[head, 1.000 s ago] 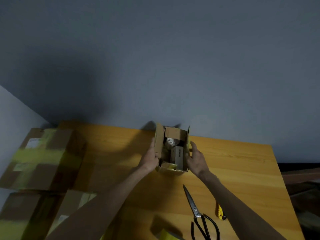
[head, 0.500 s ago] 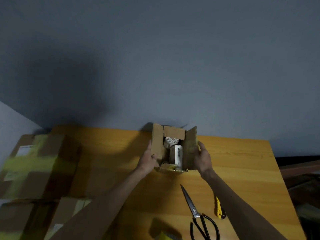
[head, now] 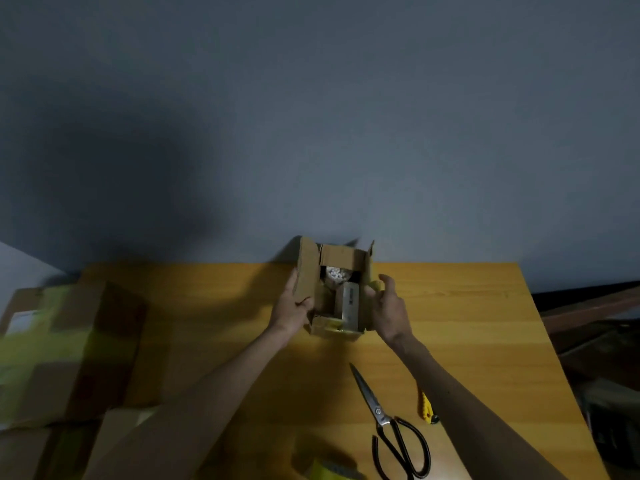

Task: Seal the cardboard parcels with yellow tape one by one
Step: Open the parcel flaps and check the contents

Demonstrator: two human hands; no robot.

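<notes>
A small cardboard parcel [head: 341, 258] stands open near the far edge of the wooden table [head: 467, 323], its flaps up and a white item and a pale box visible inside. My left hand [head: 292, 308] grips the left flap, thumb on its inner face. My right hand [head: 389, 306] holds the parcel's right side, fingers curled at the right flap. A roll of yellow tape [head: 332, 471] lies at the near edge, partly cut off by the frame.
Black-handled scissors [head: 389, 424] and a yellow utility knife [head: 427, 407] lie on the table near my right forearm. Larger cardboard boxes [head: 62, 348] with yellow tape are stacked at the left. A grey wall rises behind the table.
The right flap, spread outward half a second ago, now stands upright against my right hand. My left hand has shifted its hold higher on the left flap. The view moved slightly.
</notes>
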